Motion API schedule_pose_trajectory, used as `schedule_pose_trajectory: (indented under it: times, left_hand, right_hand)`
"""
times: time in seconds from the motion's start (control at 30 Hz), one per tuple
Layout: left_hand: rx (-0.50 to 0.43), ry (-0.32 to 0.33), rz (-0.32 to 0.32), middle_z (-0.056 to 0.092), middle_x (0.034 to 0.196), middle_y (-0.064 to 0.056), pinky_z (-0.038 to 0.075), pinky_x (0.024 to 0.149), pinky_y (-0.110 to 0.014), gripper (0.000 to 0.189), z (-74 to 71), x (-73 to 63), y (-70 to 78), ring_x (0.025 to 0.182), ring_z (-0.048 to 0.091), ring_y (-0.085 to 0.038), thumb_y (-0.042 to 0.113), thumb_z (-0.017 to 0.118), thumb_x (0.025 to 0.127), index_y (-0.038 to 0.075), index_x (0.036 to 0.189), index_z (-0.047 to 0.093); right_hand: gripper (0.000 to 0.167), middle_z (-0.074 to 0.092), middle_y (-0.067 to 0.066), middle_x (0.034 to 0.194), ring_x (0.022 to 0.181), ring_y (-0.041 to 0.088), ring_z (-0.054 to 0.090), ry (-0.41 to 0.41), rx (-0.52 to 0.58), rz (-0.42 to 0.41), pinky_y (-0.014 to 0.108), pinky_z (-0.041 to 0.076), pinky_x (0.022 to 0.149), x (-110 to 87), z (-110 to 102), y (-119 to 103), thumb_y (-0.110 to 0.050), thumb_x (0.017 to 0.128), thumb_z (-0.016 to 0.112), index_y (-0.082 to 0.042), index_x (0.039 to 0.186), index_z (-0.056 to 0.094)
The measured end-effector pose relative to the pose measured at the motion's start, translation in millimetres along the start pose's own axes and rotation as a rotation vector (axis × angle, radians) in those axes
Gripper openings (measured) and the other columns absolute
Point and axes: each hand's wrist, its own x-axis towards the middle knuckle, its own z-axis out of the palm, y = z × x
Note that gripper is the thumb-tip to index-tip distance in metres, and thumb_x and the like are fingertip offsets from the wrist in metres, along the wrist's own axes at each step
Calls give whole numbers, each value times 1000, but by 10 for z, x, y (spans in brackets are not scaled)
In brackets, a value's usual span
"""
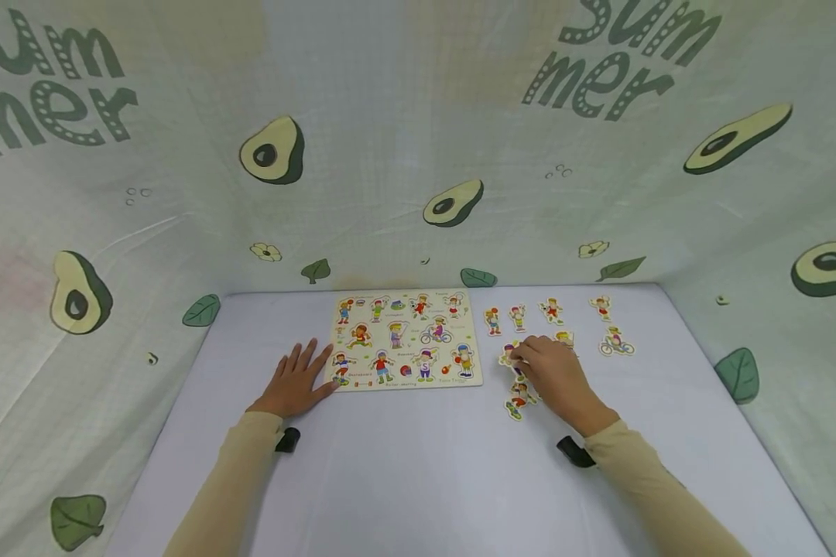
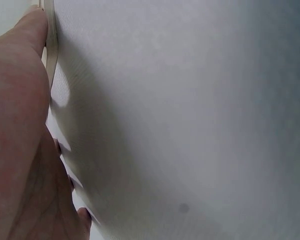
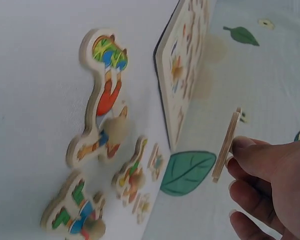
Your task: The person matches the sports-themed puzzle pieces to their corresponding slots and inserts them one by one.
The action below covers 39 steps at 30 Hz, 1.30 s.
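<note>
My left hand lies with spread fingers on the white table, its thumb on the lower left corner of a wooden puzzle board printed with sporty children. My right hand pinches a thin wooden puzzle piece between thumb and fingers, raised off the table. Only the piece's edge faces the right wrist view, so its picture is hidden there. Below that hand lies a skateboarder piece, with another child-shaped piece beside it. The left wrist view mostly shows bare cloth and the side of the left hand.
Right of the board, several loose pieces lie spread out, among them a cyclist piece, a red-clad child piece and a ball-player piece. A hanging cloth with avocado prints rises behind the table and at both sides.
</note>
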Motion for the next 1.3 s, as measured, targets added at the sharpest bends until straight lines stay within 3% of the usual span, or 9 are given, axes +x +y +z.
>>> schedule_pose_trajectory:
  times: [0.17,0.53,0.67,0.93,1.3]
  left_hand:
    - [-16,3,5,9,175,-27,6,127,-70,81,-13,-14,8,159,3,-55,47,60,106,9,169,25]
    - [-45,24,23,12,174,-29,5,127,-70,84,2,-47,2,158,4,-55,53,60,104,7,167,29]
    - [-29,30,24,12,173,-29,5,126,-70,84,-16,-41,7,158,4,-56,53,60,104,7,167,29]
    - [-14,3,8,9,175,-27,5,127,-69,82,0,-14,2,159,3,-54,50,59,106,10,169,25]
    - [-55,38,50,10,175,-27,4,126,-70,87,38,-19,-82,159,2,-55,63,53,104,12,169,26]
  right_hand:
    - [22,71,1,92,84,21,66,-10,12,-29,35,53,69,136,120,-189,-1,80,90,-8,96,77]
    - [19,70,-1,92,84,19,68,14,73,-94,34,57,73,385,427,-448,-3,83,89,-10,97,78]
    - [19,71,0,92,84,19,68,20,102,-81,34,58,73,464,502,-513,-1,84,88,-9,97,77]
    - [16,71,0,94,86,20,67,-46,111,-40,34,55,72,564,644,-642,-4,87,86,-10,99,77]
    - [9,73,1,96,92,22,69,-117,119,2,39,58,80,713,830,-812,-7,93,82,-9,101,78]
